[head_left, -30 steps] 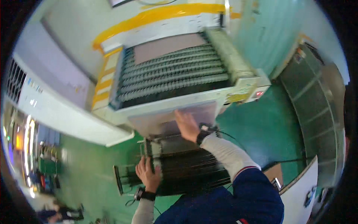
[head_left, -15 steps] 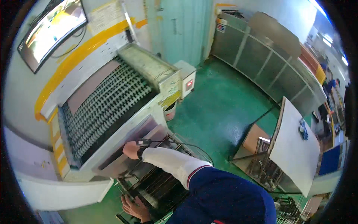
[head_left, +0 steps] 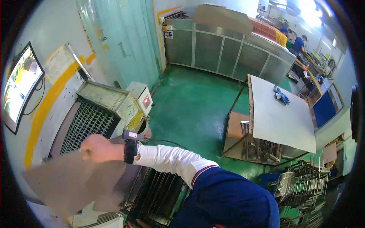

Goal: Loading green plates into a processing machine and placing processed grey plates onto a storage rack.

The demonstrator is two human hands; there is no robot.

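Observation:
My right hand [head_left: 100, 148] is closed on the upper edge of a thin, flat grey-brown sheet [head_left: 72, 182], which is smeared by motion. It holds the sheet tilted in front of the roller conveyor [head_left: 89, 123]. A black wristband [head_left: 130, 151] and a small dark device [head_left: 133, 135] with a cable are on that wrist. Below and right of the sheet stands a dark rack [head_left: 156, 193] with rows of thin bars. Only some fingers of my left hand [head_left: 138, 223] show at the bottom edge, by the rack; their grip is hidden.
Another brownish sheet [head_left: 62, 129] lies on the conveyor. Beyond it are a control box [head_left: 140, 97] and a bucket [head_left: 144, 129]. To the right, a white-topped table [head_left: 281, 114] bears blue gloves [head_left: 282, 96]. Metal racks [head_left: 304, 186] stand lower right; a person [head_left: 299, 43] works far off.
My view has swung right. My right hand has lifted the sheet from beside the conveyor, up and left. My left hand has slipped mostly below the picture's edge.

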